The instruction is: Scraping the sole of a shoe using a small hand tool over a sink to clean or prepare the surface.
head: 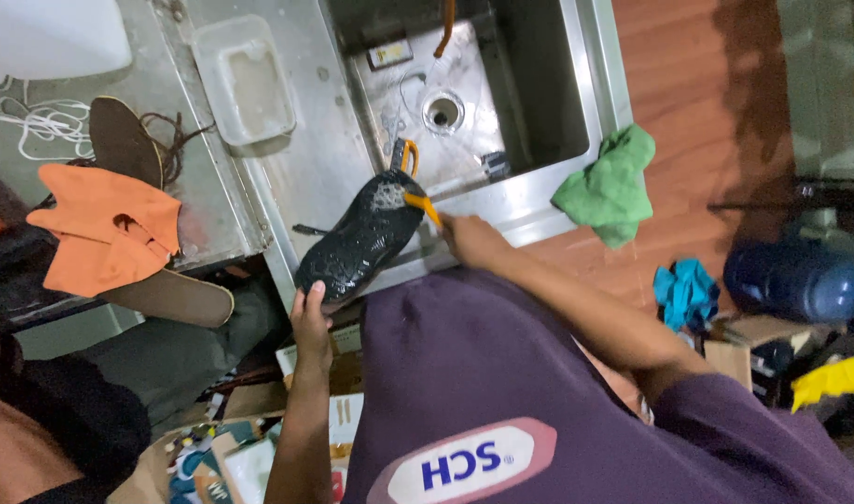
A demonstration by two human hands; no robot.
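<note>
My left hand (310,322) grips the heel end of a black shoe (357,241), sole up and wet with soap foam, held over the front rim of a steel sink (590,84). My right hand (473,241) holds an orange-handled brush (410,182) whose bristle head rests on the foamy toe part of the sole. Both arms reach out from a purple shirt at the bottom of the view.
A green cloth (609,187) hangs on the sink's right corner. On the steel counter to the left lie a clear plastic tub (245,79), an orange cloth (110,229), shoe insoles (170,297) and white laces (49,121). A blue bottle (795,278) and cartons sit on the floor.
</note>
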